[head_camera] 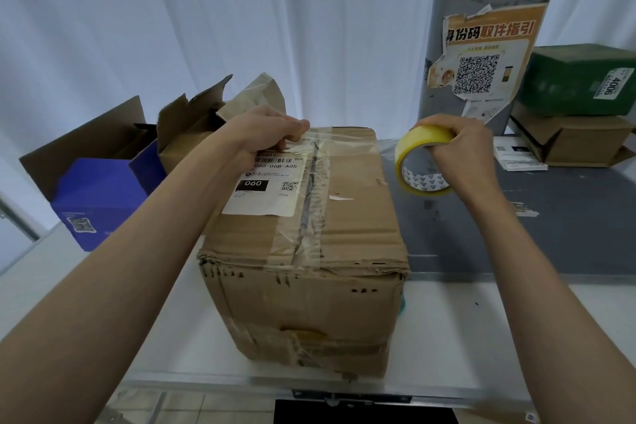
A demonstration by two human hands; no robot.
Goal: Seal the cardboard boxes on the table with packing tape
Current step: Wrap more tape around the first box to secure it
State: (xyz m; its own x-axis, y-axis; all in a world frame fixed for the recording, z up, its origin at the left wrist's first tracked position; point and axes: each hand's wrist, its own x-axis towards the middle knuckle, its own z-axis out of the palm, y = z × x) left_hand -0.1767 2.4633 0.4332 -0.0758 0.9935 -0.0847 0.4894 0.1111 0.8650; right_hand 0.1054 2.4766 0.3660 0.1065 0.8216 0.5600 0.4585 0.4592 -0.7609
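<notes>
Worn box (306, 251) stands centre on the white surface (464, 327), flaps shut; old tape runs along the top seam; white label (266, 184) on the top, left of the seam, reads 060-06B-A05 and 060.

Left hand (265, 134) at the far top edge of the box, left side; grip closed, fingers curled, thumb pressing a clear tape strip (344, 139) down on the cardboard; strip runs right across the far edge and off the box toward the roll.

Right hand (457, 151) well right of the box, above the grey mat (568, 217); grip closed round the yellow tape roll (421, 162), fingers through the core, roll tilted with its open side facing the camera; roll off the surface, apart from the box.

Behind left: blue box (99, 203), flaps open, and another open brown box (192, 127) beside it. Far right: green parcel (578, 79) stacked on a brown box (578, 141). Grey post (444, 45) behind the roll carries an orange QR poster (481, 58). White curtain (206, 27) at the back.
</notes>
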